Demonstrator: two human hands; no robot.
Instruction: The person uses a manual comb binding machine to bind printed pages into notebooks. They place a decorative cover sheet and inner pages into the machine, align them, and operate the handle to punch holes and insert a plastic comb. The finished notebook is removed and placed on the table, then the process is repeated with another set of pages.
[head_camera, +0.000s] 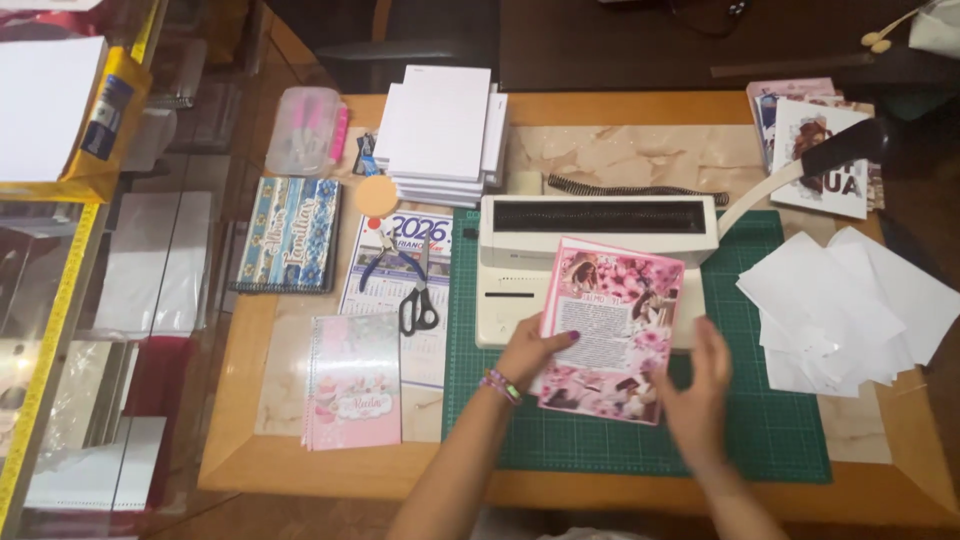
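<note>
My left hand (530, 352) grips the left edge of a pink floral printed sheet (610, 325), thumb on top. At the sheet's lower right edge lies my right hand (697, 385), its fingers spread and slightly blurred, touching or just beside the paper. The sheet lies tilted, its top edge resting on a white binding machine (600, 232) with a long handle (830, 160). The machine stands on a green cutting mat (770, 420).
Loose white sheets (850, 310) lie right of the mat. Left of it are scissors (418, 305), pliers (385, 262), a calendar, a pink spiral notebook (352, 382) and a blue floral notebook (290, 235). A white paper stack (440, 130), a black binding coil (620, 188) and printed covers (815, 140) lie behind.
</note>
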